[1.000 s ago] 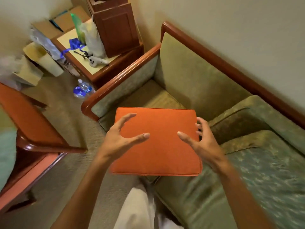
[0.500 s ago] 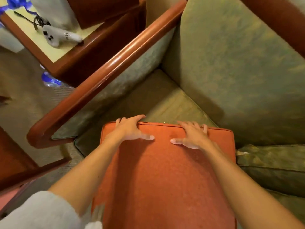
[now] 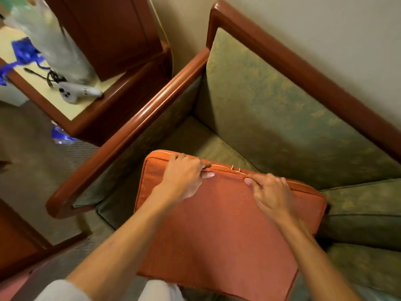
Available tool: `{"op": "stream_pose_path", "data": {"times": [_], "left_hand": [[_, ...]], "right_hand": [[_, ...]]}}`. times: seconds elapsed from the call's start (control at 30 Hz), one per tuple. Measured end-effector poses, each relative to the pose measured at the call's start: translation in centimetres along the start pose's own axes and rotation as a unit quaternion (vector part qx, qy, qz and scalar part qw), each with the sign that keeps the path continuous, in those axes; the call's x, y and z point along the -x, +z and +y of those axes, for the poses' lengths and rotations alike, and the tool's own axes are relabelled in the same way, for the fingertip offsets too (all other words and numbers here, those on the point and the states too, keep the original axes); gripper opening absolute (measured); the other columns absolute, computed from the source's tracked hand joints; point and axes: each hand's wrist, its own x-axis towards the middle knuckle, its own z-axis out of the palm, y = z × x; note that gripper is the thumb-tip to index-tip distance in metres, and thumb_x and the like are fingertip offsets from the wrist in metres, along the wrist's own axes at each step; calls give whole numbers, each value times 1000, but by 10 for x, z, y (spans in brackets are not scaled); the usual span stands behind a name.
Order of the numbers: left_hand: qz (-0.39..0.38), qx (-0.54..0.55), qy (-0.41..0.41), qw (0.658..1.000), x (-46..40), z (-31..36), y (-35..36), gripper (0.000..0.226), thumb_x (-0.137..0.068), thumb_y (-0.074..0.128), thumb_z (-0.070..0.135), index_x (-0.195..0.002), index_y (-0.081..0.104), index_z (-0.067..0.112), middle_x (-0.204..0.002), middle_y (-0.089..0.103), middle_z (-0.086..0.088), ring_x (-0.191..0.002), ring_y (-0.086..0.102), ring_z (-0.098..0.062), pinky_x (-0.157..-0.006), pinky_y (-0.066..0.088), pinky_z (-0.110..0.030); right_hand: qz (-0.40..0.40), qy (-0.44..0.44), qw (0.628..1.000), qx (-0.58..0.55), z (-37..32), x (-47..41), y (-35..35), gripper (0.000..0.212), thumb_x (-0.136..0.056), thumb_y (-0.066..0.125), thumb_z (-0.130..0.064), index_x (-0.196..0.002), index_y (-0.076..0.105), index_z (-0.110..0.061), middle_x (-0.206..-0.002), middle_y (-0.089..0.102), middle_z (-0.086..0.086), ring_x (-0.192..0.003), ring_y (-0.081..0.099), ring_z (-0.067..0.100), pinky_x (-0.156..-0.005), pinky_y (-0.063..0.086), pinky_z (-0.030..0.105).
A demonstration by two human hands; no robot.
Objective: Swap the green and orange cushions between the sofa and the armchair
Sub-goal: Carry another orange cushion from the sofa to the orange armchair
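Observation:
An orange cushion (image 3: 221, 231) lies tilted over the left end of the green sofa (image 3: 282, 118), its far edge raised above the bare seat (image 3: 195, 140). My left hand (image 3: 184, 177) grips that far edge near its left corner, fingers curled over the piping. My right hand (image 3: 271, 192) grips the same edge further right. A green cushion (image 3: 364, 205) lies on the sofa seat to the right, touching the orange cushion's right side.
The sofa's wooden armrest (image 3: 134, 131) runs along the left. Beyond it a wooden side table (image 3: 86, 118) holds a white game controller (image 3: 76, 92), a plastic bag (image 3: 50, 40) and a dark cabinet (image 3: 112, 35). Another wooden piece (image 3: 19, 242) stands at lower left on the carpet.
My hands were open above the cushion a second ago; then they came down on its far edge, and now their fingers curl over it. The cushion's far edge has lifted.

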Motion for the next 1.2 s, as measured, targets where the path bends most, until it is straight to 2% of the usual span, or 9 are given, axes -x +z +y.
{"op": "stream_pose_path", "data": {"times": [0.1,0.23,0.33,0.43,0.63,0.83,1.0,1.07,1.2], "left_hand": [[113,14,70,991,73,31,-24,61,-96,22,65,-143,53,40,-150,52,0,-139,42,-40,-108,35,-51],[160,15,92,983,156,56,-5,59,-97,31,63,-153,35,45,-163,32,-9,-149,25,-42,-114,30,-57],[150,-16,50,987,193,63,1,91,-87,54,69,-159,5,43,-169,10,-11,-151,21,-37,-114,27,-49],[112,-39,-1,993,220,64,-8,128,-64,72,76,-159,-5,40,-169,9,-10,-146,25,-32,-107,31,-50],[51,-53,-88,993,250,49,-14,142,-55,88,65,-154,-12,50,-169,-5,0,-152,-5,-42,-115,7,-71],[64,-44,-121,990,278,60,2,142,-56,91,56,-156,-8,46,-167,1,-1,-150,-7,-46,-110,17,-78],[-6,-105,-170,980,284,92,5,146,-59,92,47,-159,-8,13,-164,-2,-25,-143,-7,-64,-113,3,-76],[-15,-136,-144,980,285,121,6,143,-60,92,43,-156,-4,-4,-161,2,-33,-143,-5,-65,-116,2,-72],[-6,-152,100,983,287,225,42,122,-74,79,43,-156,-1,2,-160,12,-30,-146,3,-58,-115,-2,-73]], "right_hand": [[133,-69,989,-4,-1,85,-50,34,-91,50,-37,-96,78,-19,-108,76,0,-96,68,23,-75,48,42],[112,-34,993,-29,-7,178,-56,32,-87,59,-39,-105,72,-16,-138,62,1,-114,63,25,-81,45,45],[46,16,995,-86,-11,200,-68,84,-74,80,-50,-143,44,-18,-163,28,7,-136,42,30,-99,43,49],[-55,-3,998,-22,-21,203,-85,121,-64,81,-64,-156,19,-16,-152,39,10,-133,37,33,-104,40,49],[-91,-48,985,135,2,237,-94,119,-52,82,-70,-145,31,-16,-143,37,6,-134,30,29,-112,24,50],[-146,41,984,90,90,293,-101,134,-52,89,-60,-153,8,-26,-150,27,0,-141,22,27,-112,29,61],[-143,30,985,88,83,327,-91,136,-55,92,-44,-154,1,-23,-151,23,5,-143,19,30,-113,28,58],[-143,32,985,87,84,339,-88,139,-57,92,-36,-155,-5,-23,-155,16,5,-147,13,29,-116,23,55],[-116,65,988,75,82,368,-78,136,-62,90,-40,-158,-4,-18,-163,9,7,-151,8,28,-120,17,51]]}}
